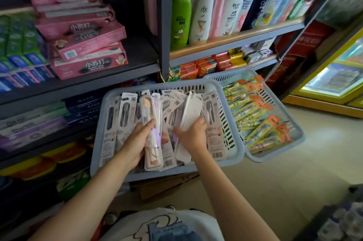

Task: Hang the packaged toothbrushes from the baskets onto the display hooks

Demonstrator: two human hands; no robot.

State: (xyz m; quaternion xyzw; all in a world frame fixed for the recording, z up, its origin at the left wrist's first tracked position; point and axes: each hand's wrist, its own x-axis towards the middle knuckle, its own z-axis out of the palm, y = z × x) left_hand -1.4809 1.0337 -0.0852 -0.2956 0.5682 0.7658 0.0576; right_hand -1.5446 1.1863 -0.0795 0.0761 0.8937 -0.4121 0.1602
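Dark shelving, pale floor

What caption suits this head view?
Left hand holds packaged toothbrushes; right hand grips white packs over grey basket.

- Grey basket: heaped with grey-carded toothbrush packs, mostly lengthwise.
- Right-hand basket: yellow-and-orange packs, overlapping.
- Clear-blister pack gripped, raised above the heap.

The two baskets were matt grey-blue plastic with slotted walls. The toothbrush packs inside paired printed card backs with glossy clear plastic blisters (light glinted off them), and the shampoo bottles above looked smooth, shiny plastic.
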